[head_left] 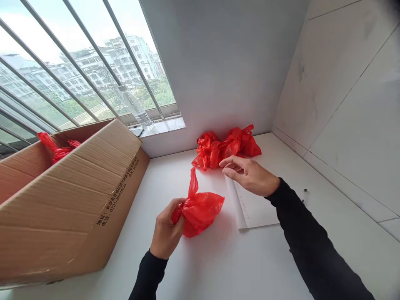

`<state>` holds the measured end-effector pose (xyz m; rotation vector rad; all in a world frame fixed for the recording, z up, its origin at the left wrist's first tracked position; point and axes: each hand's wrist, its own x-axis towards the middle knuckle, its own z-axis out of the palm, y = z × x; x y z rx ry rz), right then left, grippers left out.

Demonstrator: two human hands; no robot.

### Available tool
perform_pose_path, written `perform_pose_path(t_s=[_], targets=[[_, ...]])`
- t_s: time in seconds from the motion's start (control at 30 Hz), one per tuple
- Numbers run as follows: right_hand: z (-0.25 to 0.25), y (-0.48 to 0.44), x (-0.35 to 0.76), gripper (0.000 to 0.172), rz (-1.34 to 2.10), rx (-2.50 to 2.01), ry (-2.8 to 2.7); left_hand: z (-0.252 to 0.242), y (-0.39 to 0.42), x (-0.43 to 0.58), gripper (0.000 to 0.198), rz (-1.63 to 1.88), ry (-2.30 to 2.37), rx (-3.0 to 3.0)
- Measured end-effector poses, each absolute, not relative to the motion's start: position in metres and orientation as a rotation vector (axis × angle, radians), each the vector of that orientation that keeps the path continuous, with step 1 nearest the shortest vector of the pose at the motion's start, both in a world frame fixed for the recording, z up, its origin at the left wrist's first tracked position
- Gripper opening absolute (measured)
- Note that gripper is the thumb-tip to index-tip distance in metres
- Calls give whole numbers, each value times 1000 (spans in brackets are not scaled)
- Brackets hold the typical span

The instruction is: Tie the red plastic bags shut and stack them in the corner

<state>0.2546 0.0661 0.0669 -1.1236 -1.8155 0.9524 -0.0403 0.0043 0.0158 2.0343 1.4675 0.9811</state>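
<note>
Near the middle of the white surface (215, 266), between the cardboard box (78, 208) and some white paper (261, 210), I see one red bag (204, 212) in the person's left hand (167, 229). Thumb and fingers pinch its gathered neck; a loop of plastic stands up above the grip, and the bulging part spreads out to the right. From where I stand I cannot tell whether its underside touches the surface. The right hand (253, 175) has nothing in it that I can see: fingers loosely bent, thumb apart from them, over the far part of the paper and near a heap of red bags (215, 152) by the wall (225, 75). Whether its fingertips touch the heap, I can't make out.

To my mind the neck is the right place to hold: the bunched plastic there is likely the strongest, while the thin belly could tear under a hard pinch. A steady wrist should keep the hidden contents from swinging. If the bag feels heavy, the right hand would serve best cupped beneath it. I'd mind the paper too, since a dragging bag could crease it.
</note>
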Motion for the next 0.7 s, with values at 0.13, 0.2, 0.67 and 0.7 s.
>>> perform_pose_path(t_s=[0.13, 0.2, 0.67, 0.7], targets=[[57, 67, 227, 37, 1053, -1110, -1849, 27, -1, -32, 42, 993, 1350, 2134], [47, 67, 208, 34, 1042, -1156, -1877, 25, -3, -27, 47, 1001, 1355, 2203], [20, 82, 169, 40, 1979, -640, -352, -14, -51, -50, 33, 998, 1747, 2492], [15, 84, 168, 42, 1977, -667, -316, -17, -56, -49, 33, 989, 1720, 2522]])
